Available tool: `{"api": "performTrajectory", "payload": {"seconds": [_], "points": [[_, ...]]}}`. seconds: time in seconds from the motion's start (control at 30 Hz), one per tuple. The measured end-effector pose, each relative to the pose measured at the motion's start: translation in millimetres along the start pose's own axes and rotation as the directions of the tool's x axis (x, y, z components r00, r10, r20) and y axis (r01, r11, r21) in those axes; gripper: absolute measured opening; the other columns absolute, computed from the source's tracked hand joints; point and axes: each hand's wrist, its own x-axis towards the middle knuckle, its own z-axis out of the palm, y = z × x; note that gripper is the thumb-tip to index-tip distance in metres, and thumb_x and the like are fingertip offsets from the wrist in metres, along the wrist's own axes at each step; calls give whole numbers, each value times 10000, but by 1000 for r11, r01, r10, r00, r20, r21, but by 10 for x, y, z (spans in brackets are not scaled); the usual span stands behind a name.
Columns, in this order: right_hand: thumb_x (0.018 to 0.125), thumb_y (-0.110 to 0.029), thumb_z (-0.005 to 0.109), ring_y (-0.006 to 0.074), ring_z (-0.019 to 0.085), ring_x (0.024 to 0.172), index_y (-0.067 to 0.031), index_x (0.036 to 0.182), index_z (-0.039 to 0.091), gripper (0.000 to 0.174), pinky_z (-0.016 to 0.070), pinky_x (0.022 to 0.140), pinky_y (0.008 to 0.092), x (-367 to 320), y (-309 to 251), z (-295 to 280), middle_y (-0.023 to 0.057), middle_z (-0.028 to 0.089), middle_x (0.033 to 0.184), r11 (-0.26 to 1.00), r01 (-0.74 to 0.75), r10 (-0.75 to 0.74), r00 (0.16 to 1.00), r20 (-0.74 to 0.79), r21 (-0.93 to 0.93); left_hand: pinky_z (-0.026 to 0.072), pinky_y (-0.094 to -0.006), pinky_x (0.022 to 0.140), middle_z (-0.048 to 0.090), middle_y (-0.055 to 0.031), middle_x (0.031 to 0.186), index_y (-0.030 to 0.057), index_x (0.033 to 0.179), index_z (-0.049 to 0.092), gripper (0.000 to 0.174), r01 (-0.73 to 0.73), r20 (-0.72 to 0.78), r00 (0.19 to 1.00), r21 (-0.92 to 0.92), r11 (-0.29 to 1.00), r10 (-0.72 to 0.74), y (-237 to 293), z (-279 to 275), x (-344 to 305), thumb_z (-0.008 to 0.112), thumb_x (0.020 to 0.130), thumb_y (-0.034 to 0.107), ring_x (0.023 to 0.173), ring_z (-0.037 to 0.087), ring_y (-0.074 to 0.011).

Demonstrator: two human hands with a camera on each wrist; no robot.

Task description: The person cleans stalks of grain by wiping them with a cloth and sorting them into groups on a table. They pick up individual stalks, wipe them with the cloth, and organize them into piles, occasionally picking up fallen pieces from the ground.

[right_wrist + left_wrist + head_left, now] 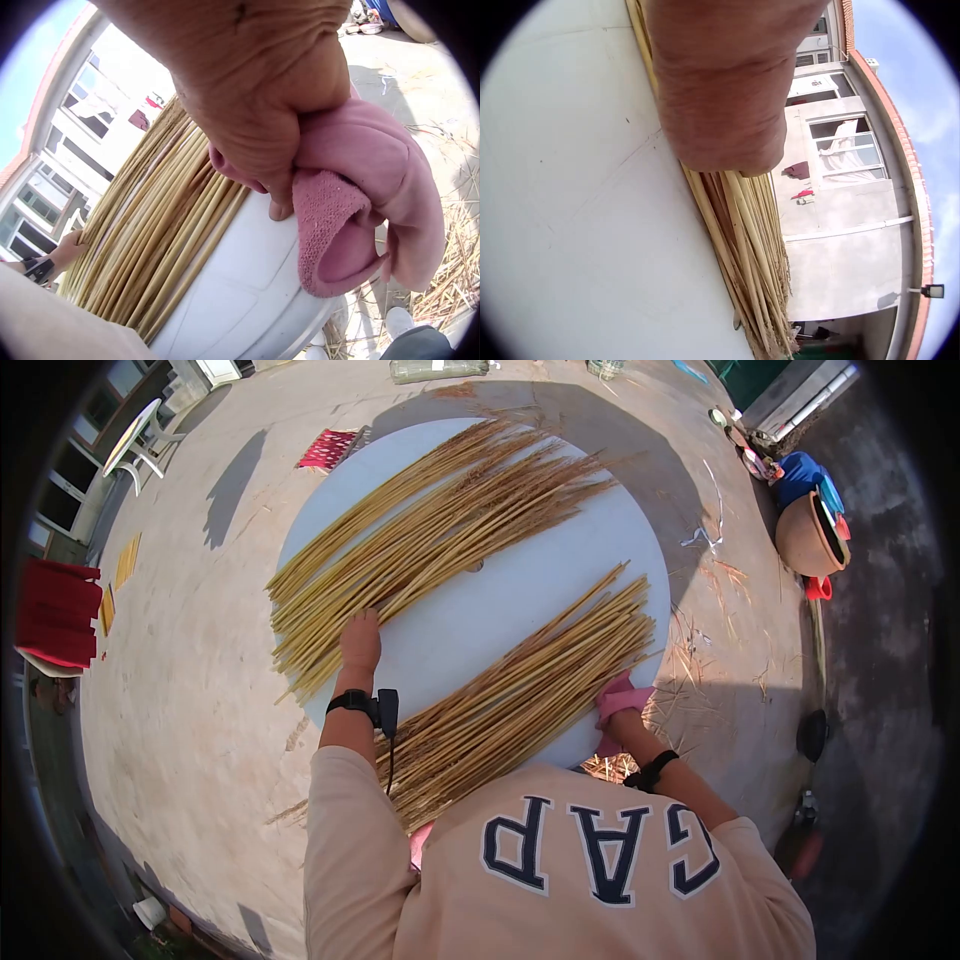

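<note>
Two bundles of long dry stalks with brushy seed heads, like broomcorn, lie on a round white table. The far bundle has its heads toward the upper right; the near bundle has its heads toward the lower left. My left hand is at the near edge of the far bundle, fingertips against the stalks; in the left wrist view the hand hides its own fingers. At the table's right edge, my right hand grips a bunched pink cloth close to the near bundle's cut ends.
Loose straw litters the concrete ground right of the table. A clay pot and blue containers stand along the right side. A red patterned cloth lies beyond the table, and a white chair stands far left.
</note>
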Motion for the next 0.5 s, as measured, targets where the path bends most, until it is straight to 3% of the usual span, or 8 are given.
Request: {"api": "performTrajectory", "payload": {"seconds": [0.1, 0.27, 0.33, 0.4, 0.5], "points": [[612, -323, 680, 322, 527, 956, -76, 1047, 538, 520, 429, 827, 374, -13, 8, 30, 160, 548, 1049, 987, -83, 73, 994, 80, 137, 464, -423, 617, 552, -116, 821, 86, 862, 460, 111, 68, 90, 994, -110, 992, -58, -119, -127, 134, 492, 760, 56, 783, 561, -324], [607, -312, 680, 323, 528, 953, -75, 1045, 536, 518, 431, 825, 377, 13, 48, 97, 159, 549, 1045, 978, -114, 101, 991, 86, 172, 434, -463, 650, 579, -155, 809, 78, 850, 476, 83, 81, 64, 995, -176, 981, -70, -225, -400, 310, 496, 785, 124, 785, 553, -359], [611, -306, 677, 325, 524, 964, -70, 1026, 547, 495, 431, 825, 377, 28, 73, 144, 161, 548, 1049, 988, -37, 41, 999, -25, 147, 425, -470, 659, 584, -165, 806, 74, 843, 484, 92, 60, 20, 998, -179, 982, -58, -213, -551, 334, 496, 794, 151, 788, 549, -368], [612, -295, 681, 327, 528, 956, -64, 1015, 551, 482, 432, 821, 378, 24, 62, 138, 163, 555, 1031, 989, -43, 47, 999, -24, 143, 421, -460, 660, 579, -174, 804, 61, 817, 500, 138, 107, 143, 987, -234, 966, -75, -156, -731, 345, 509, 802, 197, 794, 545, -369], [617, -285, 685, 325, 534, 948, -66, 1005, 558, 463, 435, 814, 377, 41, 50, 109, 161, 564, 1011, 998, -28, 31, 998, -48, 65, 411, -462, 657, 574, -187, 791, 47, 814, 499, 209, 130, 212, 974, -270, 954, -73, -171, -759, 287, 529, 808, 254, 799, 538, -381]]}}
